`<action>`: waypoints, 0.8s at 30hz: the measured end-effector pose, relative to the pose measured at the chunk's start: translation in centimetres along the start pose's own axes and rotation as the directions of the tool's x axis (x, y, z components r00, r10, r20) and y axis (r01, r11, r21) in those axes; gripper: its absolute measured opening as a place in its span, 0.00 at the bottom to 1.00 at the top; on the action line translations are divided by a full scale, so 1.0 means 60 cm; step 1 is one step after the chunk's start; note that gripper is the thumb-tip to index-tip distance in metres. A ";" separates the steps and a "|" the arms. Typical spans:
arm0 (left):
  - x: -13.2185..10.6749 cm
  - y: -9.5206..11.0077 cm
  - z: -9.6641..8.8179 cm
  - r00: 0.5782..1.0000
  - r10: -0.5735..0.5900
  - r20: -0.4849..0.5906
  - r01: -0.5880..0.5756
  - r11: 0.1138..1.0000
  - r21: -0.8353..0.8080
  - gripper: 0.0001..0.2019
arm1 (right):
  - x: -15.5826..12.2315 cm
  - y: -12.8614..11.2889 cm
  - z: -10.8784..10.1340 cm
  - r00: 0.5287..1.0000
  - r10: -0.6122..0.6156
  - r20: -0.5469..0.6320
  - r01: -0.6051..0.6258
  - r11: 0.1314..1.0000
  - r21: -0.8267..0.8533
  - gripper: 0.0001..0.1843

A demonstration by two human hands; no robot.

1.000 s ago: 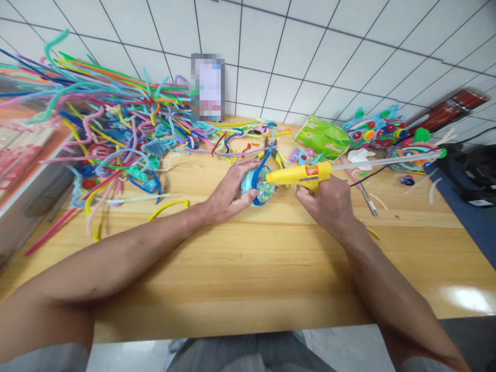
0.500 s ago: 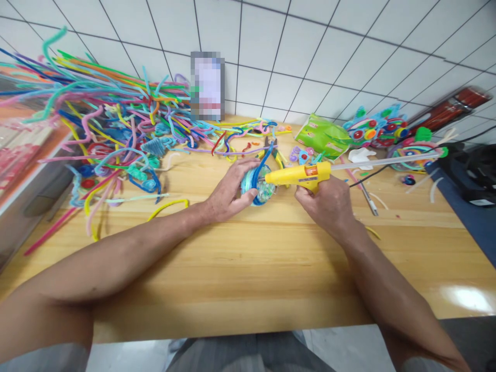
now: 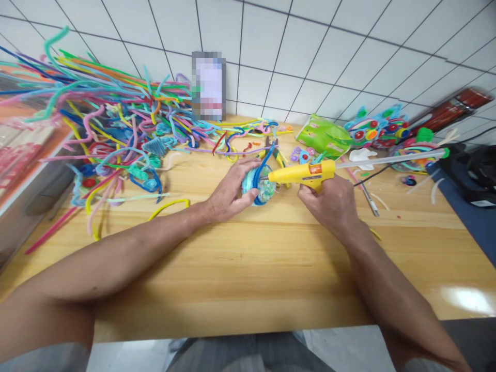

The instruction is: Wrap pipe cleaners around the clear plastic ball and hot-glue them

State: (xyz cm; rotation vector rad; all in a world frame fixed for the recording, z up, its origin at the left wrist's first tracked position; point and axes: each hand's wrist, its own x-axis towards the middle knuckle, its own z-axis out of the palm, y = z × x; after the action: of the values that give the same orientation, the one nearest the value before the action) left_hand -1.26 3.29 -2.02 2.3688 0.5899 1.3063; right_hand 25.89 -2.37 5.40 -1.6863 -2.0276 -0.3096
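Observation:
My left hand (image 3: pixel 235 191) is closed around the side of a small round piece (image 3: pixel 267 190) wrapped in blue and teal pipe cleaners, held just above or on the wooden table. A dark blue pipe cleaner (image 3: pixel 266 156) sticks up from its edge. In my right hand (image 3: pixel 331 202) is a yellow hot glue gun (image 3: pixel 302 173), its nozzle pointing left against or very near the piece's blue rim. A long clear glue stick (image 3: pixel 395 158) juts from the gun's rear. Behind the piece lie pliers (image 3: pixel 276 152) with yellow handles, partly hidden.
Tangled pipe cleaners (image 3: pixel 127 129) heap up at the left. A phone (image 3: pixel 208 88) leans against the tiled wall. Toward the right are a green packet (image 3: pixel 323 137), colourful finished crafts (image 3: pixel 374 129), a pen (image 3: pixel 369 199), a black cord (image 3: pixel 374 174) and a red cylinder (image 3: pixel 451 111).
The glue gun and my right hand have shifted very slightly to the right. My left hand keeps its hold on the round piece.

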 end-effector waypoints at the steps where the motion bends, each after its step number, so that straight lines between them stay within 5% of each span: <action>1: 0.000 -0.001 0.000 1.000 0.000 0.002 0.000 1.000 0.003 0.28 | 0.001 0.000 -0.001 1.000 -0.001 -0.004 0.001 1.000 -0.002 0.06; 15: 0.003 -0.001 0.000 1.000 0.017 -0.011 -0.017 1.000 -0.023 0.28 | 0.001 -0.004 -0.002 0.999 0.037 -0.007 -0.037 0.999 0.013 0.07; 20: 0.000 -0.001 -0.001 1.000 -0.017 0.003 0.017 1.000 -0.003 0.29 | 0.020 0.028 -0.049 0.978 0.210 -0.019 -0.206 0.971 0.120 0.13; 24: -0.002 -0.002 0.000 1.000 -0.030 -0.003 0.030 1.000 -0.005 0.29 | 0.017 0.100 -0.102 0.918 0.386 -0.093 -0.351 0.899 0.261 0.14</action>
State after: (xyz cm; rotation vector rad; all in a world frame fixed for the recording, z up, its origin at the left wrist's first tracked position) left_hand -1.36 3.33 -2.19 2.3456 0.6204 1.2967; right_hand 32.89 -3.03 10.37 -1.7916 -1.5301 -0.0484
